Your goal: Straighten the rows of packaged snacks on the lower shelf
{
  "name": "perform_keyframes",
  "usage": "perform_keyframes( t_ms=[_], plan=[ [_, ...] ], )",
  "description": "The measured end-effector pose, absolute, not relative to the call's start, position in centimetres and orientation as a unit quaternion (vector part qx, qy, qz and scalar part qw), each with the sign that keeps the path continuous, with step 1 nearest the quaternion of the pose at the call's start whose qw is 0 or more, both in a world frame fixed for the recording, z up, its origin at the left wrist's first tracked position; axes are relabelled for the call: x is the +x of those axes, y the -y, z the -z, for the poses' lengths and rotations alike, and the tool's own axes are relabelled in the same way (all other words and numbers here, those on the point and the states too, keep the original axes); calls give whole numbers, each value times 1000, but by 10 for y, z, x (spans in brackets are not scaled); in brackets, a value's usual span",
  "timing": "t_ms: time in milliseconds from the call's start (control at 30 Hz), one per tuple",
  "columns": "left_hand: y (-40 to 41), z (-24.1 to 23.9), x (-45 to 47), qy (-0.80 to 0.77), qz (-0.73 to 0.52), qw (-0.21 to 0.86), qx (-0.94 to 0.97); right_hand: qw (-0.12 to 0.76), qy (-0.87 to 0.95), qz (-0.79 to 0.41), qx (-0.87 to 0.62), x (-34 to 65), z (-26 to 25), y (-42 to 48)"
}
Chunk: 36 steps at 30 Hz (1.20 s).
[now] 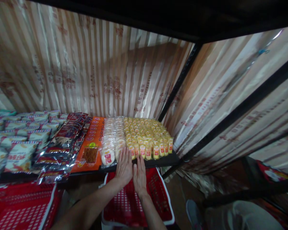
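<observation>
With forearms (pixel 93 202) over a red basket (pixel 157 191), laying left hand (pixel 124 168) and right hand (pixel 139 176) flat, gripping nothing, at the front of white packets (pixel 108 140) and yellow packets (pixel 148 135) on the shelf (pixel 174 158), seemingly squaring rows, next calling for even pressure.

Open air is lying above the yellow packs (pixel 147 134); white packs (pixel 109 135) are crowding their left, striped sheeting (pixel 98 70) is closing off their back, and a black post (pixel 180 83) is blocking their right rear.
</observation>
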<state>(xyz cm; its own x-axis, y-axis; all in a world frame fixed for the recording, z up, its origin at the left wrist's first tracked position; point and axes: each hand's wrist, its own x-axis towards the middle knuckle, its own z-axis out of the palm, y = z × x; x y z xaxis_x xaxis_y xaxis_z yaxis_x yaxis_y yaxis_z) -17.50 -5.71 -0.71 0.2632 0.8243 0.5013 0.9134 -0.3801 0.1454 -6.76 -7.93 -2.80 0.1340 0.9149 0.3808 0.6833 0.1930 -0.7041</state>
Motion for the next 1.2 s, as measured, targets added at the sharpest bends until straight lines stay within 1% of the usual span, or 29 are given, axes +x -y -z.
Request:
perform_keyframes(
  t_ms=[133,300,433,633,767,933,1200],
  plan=[
    [53,10,-177,540,269,109,-790,425,655,-120,-613,-65,27,80],
    [57,5,-186,522,265,105,-804,443,656,-87,-605,-71,24,84],
    [77,3,-203,537,311,94,-779,446,680,-73,-578,-87,23,99],
    [117,16,-255,597,362,76,-712,403,730,-62,-549,-118,27,112],
    [113,24,-274,615,347,102,-700,370,743,-42,-556,-133,30,102],
    [92,26,-265,615,315,125,-711,350,730,-48,-585,-138,28,95],
    [88,27,-257,591,318,153,-726,359,703,-81,-608,-146,30,89]
  ],
)
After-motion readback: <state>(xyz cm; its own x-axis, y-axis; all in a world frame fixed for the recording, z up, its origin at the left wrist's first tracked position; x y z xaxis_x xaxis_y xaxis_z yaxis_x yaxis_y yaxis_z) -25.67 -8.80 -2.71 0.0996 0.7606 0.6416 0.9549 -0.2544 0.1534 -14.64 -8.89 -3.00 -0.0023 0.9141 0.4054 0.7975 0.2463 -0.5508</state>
